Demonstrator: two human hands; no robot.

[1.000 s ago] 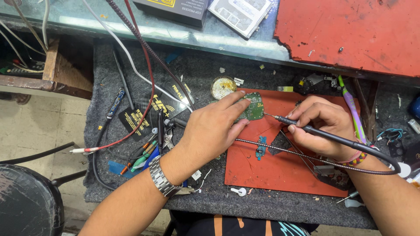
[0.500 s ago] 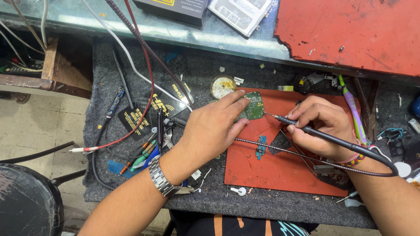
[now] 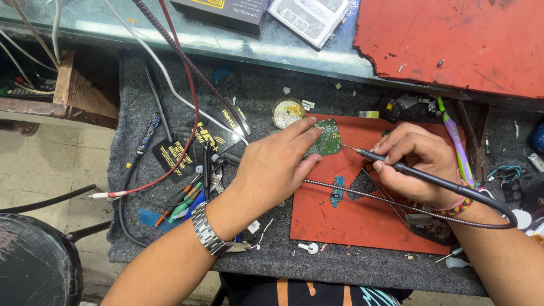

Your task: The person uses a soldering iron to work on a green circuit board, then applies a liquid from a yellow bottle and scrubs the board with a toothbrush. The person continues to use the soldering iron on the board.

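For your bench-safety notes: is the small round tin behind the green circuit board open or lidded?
Open. The round tin shows no lid, and its yellowish contents lie exposed inside the rim. It sits just beyond the left hand pinning the green circuit board.

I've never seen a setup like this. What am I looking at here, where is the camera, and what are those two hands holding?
There is no machine here: a person works with two bare hands, filmed by a camera worn on their head, looking down at the bench.

The left hand, with a metal wristwatch, presses its fingers on a small green circuit board to steady it. The right hand holds a black soldering iron like a pen, its thin tip at the board's right edge.

The board lies on a red work mat over grey felt. Nearby are a round tin, a smaller blue board, tweezers and small tools, and red and white cables.
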